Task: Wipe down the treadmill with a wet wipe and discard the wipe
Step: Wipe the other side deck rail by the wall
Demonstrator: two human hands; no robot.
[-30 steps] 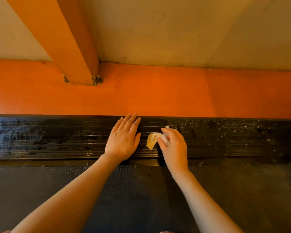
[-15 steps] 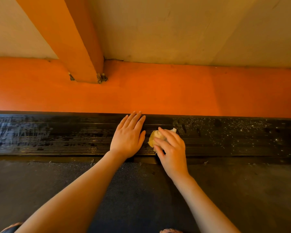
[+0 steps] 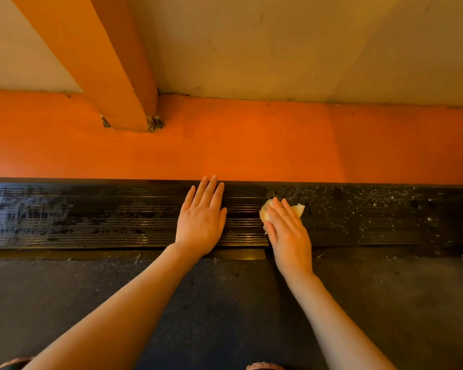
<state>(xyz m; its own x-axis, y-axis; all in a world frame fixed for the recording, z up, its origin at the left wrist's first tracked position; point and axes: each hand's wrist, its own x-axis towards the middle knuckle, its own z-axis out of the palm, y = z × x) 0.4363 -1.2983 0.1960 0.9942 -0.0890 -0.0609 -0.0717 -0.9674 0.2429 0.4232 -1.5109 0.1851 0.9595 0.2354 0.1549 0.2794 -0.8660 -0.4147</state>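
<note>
The treadmill's black ribbed side rail (image 3: 91, 217) runs across the view, with the dark belt (image 3: 225, 303) below it. My left hand (image 3: 202, 220) lies flat on the rail, fingers together and pointing away from me. To its right, my right hand (image 3: 288, 231) presses a crumpled white wet wipe (image 3: 297, 209) flat against the rail; the wipe pokes out past my fingers. The rail looks wet and shiny left of the wipe and speckled with dust to the right (image 3: 372, 204).
An orange frame beam (image 3: 251, 145) runs along the far side of the rail. An orange upright post (image 3: 102, 62) is bolted to it at the upper left. Beyond lies a beige floor (image 3: 305, 44).
My right hand has flattened over the wipe and slid it a little right along the rail. My left hand stays flat in the same spot.
</note>
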